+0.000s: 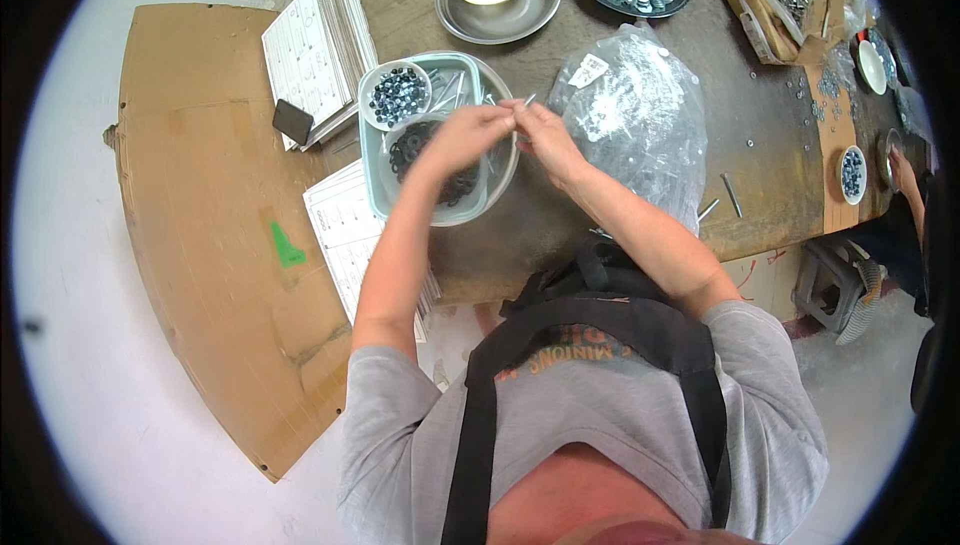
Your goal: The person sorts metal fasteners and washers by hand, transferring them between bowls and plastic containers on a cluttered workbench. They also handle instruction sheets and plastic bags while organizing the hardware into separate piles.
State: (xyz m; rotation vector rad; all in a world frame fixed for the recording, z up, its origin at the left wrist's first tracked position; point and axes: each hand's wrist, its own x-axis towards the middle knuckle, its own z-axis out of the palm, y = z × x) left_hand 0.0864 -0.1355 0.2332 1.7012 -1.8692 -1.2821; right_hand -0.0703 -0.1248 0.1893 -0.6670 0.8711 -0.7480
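My left hand (pixel 470 139) and my right hand (pixel 550 143) meet over the right rim of a light blue tub (pixel 367 170). A small metal bolt (pixel 530 101) sticks up from the pinched fingers of my right hand. The left fingertips are closed against the right ones; what they grip is hidden. Inside the tub are a white bowl (pixel 372 117) of nuts, loose bolts (pixel 452 88) and a clear bowl (pixel 478 203) of black washers, partly covered by my left wrist. A steel bowl (pixel 508 170) shows behind the tub. Beside my right forearm lies a bulging clear plastic bag (pixel 640 110).
Stacked printed sheets (pixel 312 50) bear a dark block (pixel 292 122); a brown cardboard sheet (pixel 215 245) lies left. A steel pan (pixel 450 20) and a black bowl (pixel 684 0) of washers stand far. Loose bolts (pixel 733 195) lie right. Another person's hand (pixel 908 177) is at far right.
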